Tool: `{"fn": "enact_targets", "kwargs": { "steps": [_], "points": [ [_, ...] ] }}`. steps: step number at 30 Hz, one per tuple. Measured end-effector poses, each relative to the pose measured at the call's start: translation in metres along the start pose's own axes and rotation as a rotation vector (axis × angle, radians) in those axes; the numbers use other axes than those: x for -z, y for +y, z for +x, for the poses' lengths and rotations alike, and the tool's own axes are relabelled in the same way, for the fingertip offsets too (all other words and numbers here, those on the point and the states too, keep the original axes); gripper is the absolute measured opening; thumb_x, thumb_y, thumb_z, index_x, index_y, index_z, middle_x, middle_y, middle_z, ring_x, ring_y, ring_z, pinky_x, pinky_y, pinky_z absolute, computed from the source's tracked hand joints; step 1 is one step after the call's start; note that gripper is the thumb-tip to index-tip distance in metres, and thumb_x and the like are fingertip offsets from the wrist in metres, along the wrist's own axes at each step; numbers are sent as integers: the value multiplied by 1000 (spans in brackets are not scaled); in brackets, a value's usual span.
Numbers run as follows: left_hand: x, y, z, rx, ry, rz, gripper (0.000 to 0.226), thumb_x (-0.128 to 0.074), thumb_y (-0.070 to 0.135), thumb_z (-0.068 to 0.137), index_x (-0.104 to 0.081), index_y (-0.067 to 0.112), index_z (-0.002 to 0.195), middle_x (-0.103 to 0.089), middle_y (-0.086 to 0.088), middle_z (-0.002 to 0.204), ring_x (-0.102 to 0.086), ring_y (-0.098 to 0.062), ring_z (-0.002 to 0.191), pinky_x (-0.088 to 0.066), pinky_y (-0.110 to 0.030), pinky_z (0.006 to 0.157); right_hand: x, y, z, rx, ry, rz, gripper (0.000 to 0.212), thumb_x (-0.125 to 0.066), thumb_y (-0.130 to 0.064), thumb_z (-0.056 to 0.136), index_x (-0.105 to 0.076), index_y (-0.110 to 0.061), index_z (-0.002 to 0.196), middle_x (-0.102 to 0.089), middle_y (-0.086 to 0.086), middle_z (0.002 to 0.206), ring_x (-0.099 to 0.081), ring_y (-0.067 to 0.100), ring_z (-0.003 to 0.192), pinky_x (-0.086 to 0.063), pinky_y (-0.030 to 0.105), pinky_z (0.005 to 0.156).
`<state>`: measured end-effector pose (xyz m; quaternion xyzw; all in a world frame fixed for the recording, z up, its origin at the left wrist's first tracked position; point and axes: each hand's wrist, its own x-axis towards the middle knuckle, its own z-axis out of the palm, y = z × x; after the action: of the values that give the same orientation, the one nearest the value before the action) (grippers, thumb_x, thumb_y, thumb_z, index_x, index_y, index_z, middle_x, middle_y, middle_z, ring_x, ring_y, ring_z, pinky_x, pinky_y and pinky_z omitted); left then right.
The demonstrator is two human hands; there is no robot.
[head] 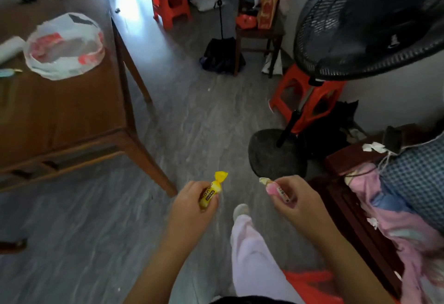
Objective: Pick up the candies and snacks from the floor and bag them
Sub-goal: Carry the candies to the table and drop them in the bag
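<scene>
My left hand (192, 201) is closed around a yellow wrapped candy (212, 189), whose twisted end sticks up past my fingers. In my right hand (296, 198) I grip a pink wrapped candy (274, 188) with a pale twisted end. Both hands are held out in front of me above the grey floor (192, 116). A white plastic bag with red print (64, 45) lies open on the wooden table (72, 116) at the upper left, well away from both hands.
A black standing fan (370, 22) with a round base (276, 153) stands at the right. Red plastic stools (310, 97) and a wooden chair (259, 30) sit behind it. A bed with pink bedding (396, 207) lies at the right. A red bag (312, 284) is by my leg.
</scene>
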<state>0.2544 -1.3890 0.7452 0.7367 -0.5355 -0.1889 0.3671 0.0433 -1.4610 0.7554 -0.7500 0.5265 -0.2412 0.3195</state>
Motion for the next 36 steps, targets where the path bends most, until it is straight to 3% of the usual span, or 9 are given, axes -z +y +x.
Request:
{"fn": "enact_targets", "kwargs": {
  "steps": [6, 10, 15, 20, 26, 29, 31, 36],
  "points": [
    [1, -5, 142, 22, 53, 72, 13, -64, 24, 73, -63, 15, 83, -56, 7, 76, -49, -6, 71, -39, -25, 62, -7, -4, 160, 74, -98, 32, 8, -66, -21, 80, -60, -16, 83, -58, 0, 81, -57, 13, 72, -49, 35, 67],
    [12, -5, 221, 50, 89, 93, 21, -59, 30, 73, -64, 13, 85, -58, 1, 77, -50, -7, 71, -39, -26, 64, -15, -20, 258, 154, -136, 63, 8, -66, -21, 80, -60, -18, 85, -57, -1, 83, -56, 10, 73, -46, 29, 67],
    [26, -31, 290, 162, 140, 111, 12, -70, 9, 76, -64, 12, 86, -58, 1, 78, -53, -12, 70, -37, -16, 61, -44, -47, 359, 199, -166, 99, 10, -66, -22, 81, -60, -15, 82, -57, 3, 79, -53, 12, 68, -44, 28, 64],
    [46, -79, 372, 227, 185, 75, 13, -62, 24, 75, -63, 15, 84, -58, 4, 76, -55, -13, 70, -43, -28, 62, -91, -82, 456, 240, -188, 96, 10, -65, -25, 81, -60, -17, 84, -57, 0, 80, -52, 10, 70, -40, 17, 60],
    [107, -136, 470, 240, 244, 94, 18, -58, 28, 74, -63, 16, 87, -56, 5, 76, -52, -10, 69, -35, -15, 61, -149, -153, 567, 335, -279, 67, 12, -65, -27, 81, -60, -17, 83, -58, 1, 80, -54, 11, 68, -44, 24, 61],
    [137, -164, 503, 259, 316, 94, 22, -58, 30, 74, -63, 16, 90, -58, 3, 79, -50, -7, 70, -38, -20, 62, -182, -193, 617, 431, -339, 39, 11, -66, -26, 81, -58, -19, 82, -55, -4, 79, -54, 10, 67, -46, 27, 60],
    [150, -182, 520, 281, 351, 107, 21, -59, 31, 76, -63, 16, 91, -60, 2, 80, -49, -6, 72, -38, -21, 62, -205, -211, 642, 488, -381, 32, 11, -66, -27, 79, -57, -22, 82, -52, -10, 77, -52, 8, 66, -44, 23, 60],
    [163, -206, 544, 415, 487, 89, 18, -67, 17, 81, -62, 20, 97, -58, 10, 89, -47, -2, 79, -36, -8, 69, -253, -239, 682, 601, -531, 43, 15, -63, -31, 78, -59, -18, 82, -51, -12, 76, -52, 11, 70, -40, 16, 60]
  ]
}}
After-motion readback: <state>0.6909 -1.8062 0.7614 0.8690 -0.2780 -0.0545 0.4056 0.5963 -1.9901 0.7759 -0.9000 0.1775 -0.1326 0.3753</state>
